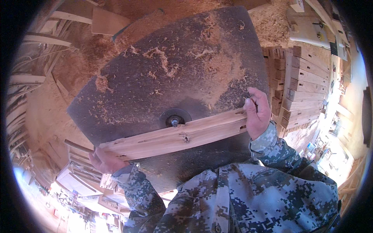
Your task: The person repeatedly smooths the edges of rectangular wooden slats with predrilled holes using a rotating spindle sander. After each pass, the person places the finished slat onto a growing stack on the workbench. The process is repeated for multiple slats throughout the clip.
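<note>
A long pale wooden board [175, 136] with a knot and slots lies across a dark machine table [175, 70] dusted with shavings. It sits just on the near side of a small spindle [174, 121] that sticks up from a round opening. My left hand [104, 161] grips the board's left end from below. My right hand [256, 113] clasps its right end, thumb on top. Both sleeves are in a camouflage pattern.
A stack of cut wooden pieces [299, 85] stands right of the table. Sawdust [77, 58] covers the floor beyond, with loose planks [105, 21] at the far left. More timber and offcuts [77, 174] lie low on the left.
</note>
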{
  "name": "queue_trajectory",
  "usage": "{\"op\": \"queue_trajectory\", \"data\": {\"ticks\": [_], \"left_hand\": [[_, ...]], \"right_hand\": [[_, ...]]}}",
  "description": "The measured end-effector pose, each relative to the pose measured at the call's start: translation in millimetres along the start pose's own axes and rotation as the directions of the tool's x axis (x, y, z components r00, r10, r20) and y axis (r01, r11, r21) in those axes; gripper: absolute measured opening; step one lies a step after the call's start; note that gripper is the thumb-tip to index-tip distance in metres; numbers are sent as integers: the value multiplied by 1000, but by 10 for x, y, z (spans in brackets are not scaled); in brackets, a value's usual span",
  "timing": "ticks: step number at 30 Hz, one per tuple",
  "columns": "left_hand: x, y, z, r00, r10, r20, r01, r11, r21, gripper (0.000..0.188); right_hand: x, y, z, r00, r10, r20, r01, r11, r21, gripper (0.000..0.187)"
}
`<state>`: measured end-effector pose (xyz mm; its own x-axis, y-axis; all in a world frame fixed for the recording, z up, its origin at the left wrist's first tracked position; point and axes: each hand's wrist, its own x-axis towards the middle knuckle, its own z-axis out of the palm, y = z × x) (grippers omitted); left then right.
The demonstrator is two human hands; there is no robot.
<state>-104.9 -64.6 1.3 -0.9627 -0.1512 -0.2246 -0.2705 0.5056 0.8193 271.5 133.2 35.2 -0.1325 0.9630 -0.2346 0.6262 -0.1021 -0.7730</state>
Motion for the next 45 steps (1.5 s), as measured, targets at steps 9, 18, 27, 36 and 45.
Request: {"op": "queue_trajectory", "data": {"ticks": [9,18,27,36,45], "left_hand": [[105,-13,-79,997,0,-76,-6,997,-75,70],[276,-127,-194,997,11,-74,-13,1000,-28,68],[257,-118,-163,991,-16,-129,9,998,-56,68],[599,-253,-564,991,-46,-129,46,999,-5,72],[674,-312,-810,962,-145,-233,150,989,6,70]], "right_hand": [[-13,-106,140,998,-53,25,53,999,5,30],[-13,-78,197,996,-84,36,84,996,-5,32],[-21,-127,259,992,-127,-8,126,991,-37,30],[-51,-378,666,961,-273,45,274,961,-23,43],[-52,-533,939,910,-376,173,372,927,58,62]]}}
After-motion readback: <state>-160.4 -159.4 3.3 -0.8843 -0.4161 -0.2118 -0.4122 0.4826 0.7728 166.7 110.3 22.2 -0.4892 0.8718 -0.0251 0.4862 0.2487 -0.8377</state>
